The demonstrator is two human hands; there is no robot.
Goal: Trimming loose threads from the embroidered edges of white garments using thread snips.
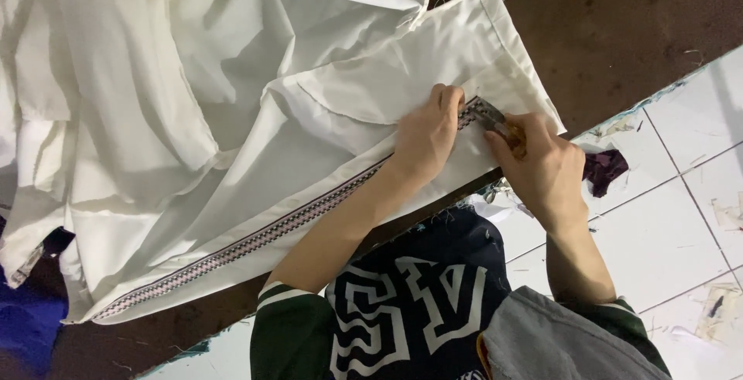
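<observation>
The white garment (232, 117) lay spread over the dark brown desk (619, 24), and a patterned trim strip (255, 241) ran along its near edge. The left hand (427, 136) lay flat, fingers together, pressing the cloth at the far end of the trim. Just beside it, the right hand (542, 167) was closed around a small metal tool (495, 119), apparently thread snips, whose tip touched the trim end. Judged from this position, work stood at the far end of the trim; whether the length toward the near corner was finished could not be told. Loose threads and a purple fabric scrap (605, 169) lay on the tiled floor (681, 217) beyond the desk edge, right of the trim.
</observation>
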